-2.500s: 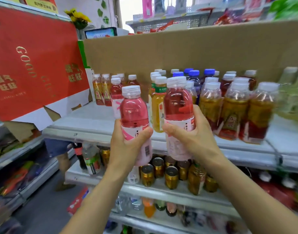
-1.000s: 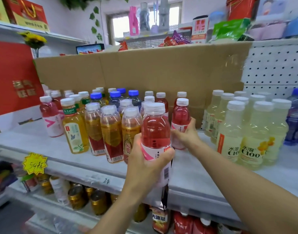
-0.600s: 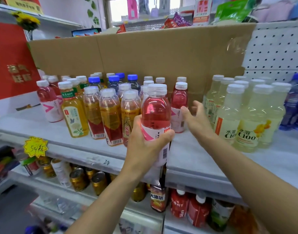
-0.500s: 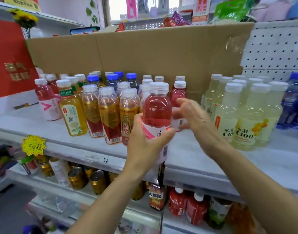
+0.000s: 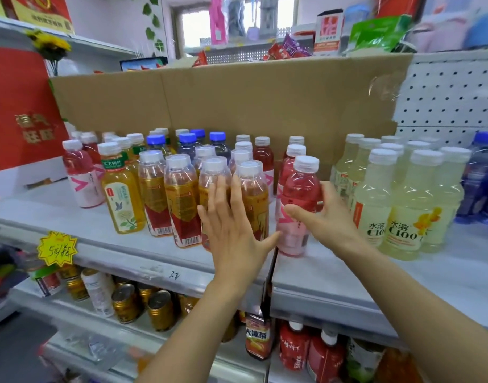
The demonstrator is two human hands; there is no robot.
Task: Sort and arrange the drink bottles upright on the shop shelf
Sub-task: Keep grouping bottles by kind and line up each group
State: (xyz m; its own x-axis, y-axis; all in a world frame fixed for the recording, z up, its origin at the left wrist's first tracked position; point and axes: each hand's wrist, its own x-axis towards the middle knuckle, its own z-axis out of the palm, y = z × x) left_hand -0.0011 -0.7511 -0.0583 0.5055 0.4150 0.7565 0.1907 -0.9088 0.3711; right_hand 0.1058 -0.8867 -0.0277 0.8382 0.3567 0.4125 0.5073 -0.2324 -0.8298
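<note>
The left hand (image 5: 234, 230) spreads flat, fingers straight, before amber bottles (image 5: 182, 200). The right hand (image 5: 328, 217) grips 1 upright pink bottle (image 5: 301, 194).

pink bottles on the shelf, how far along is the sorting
Done: amber bottles stand upright in rows, and a pink pair stands in a column. In hand: the right hand grips the front pink bottle, upright at that column's head; the left hand lies flat against the amber bottles. Left: the far-left pink bottle sits apart from the column, so it likely needs moving.
</note>
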